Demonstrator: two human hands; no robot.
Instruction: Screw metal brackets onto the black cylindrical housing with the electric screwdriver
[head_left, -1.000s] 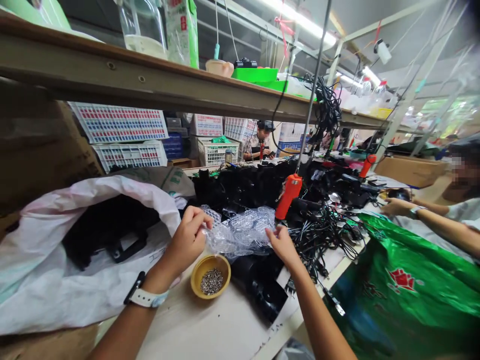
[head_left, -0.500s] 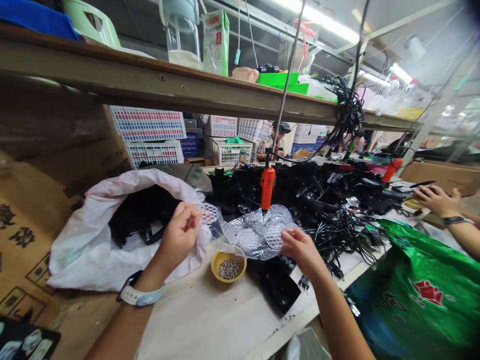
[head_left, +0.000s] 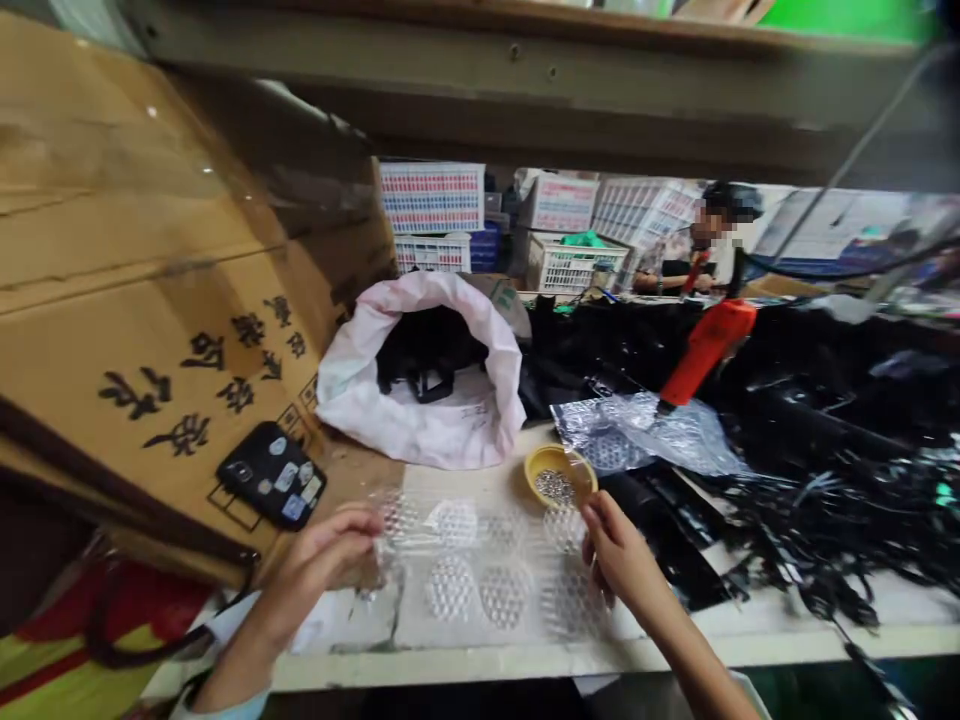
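A clear plastic sheet (head_left: pixel 480 560) with several round, honeycomb-like dotted patches stretches between my hands, low over the white worktop. My left hand (head_left: pixel 330 555) pinches its left edge between thumb and fingers. At the right edge my right hand (head_left: pixel 619 545) grips it, fingers closed. Just behind the sheet, near my right hand, is a yellow bowl (head_left: pixel 531 470) of small metal screws. Further back, more clear plastic (head_left: pixel 675 430) lies in a crumpled heap. An orange electric screwdriver (head_left: pixel 709 350) hangs tilted, its tip by that plastic.
A white sack (head_left: pixel 352 420) holding black parts stands behind my left hand. A phone with stickers (head_left: pixel 277 475) rests on cardboard (head_left: pixel 187 300) at the left. Black parts and cables (head_left: pixel 817 520) crowd the right. A shelf beam (head_left: pixel 450 90) crosses overhead. Another person (head_left: pixel 667 260) sits beyond.
My view has swung left and down. The clear sheet has come away from the crumpled plastic toward me, spread flat between both hands. The screwdriver now leans instead of hanging upright.
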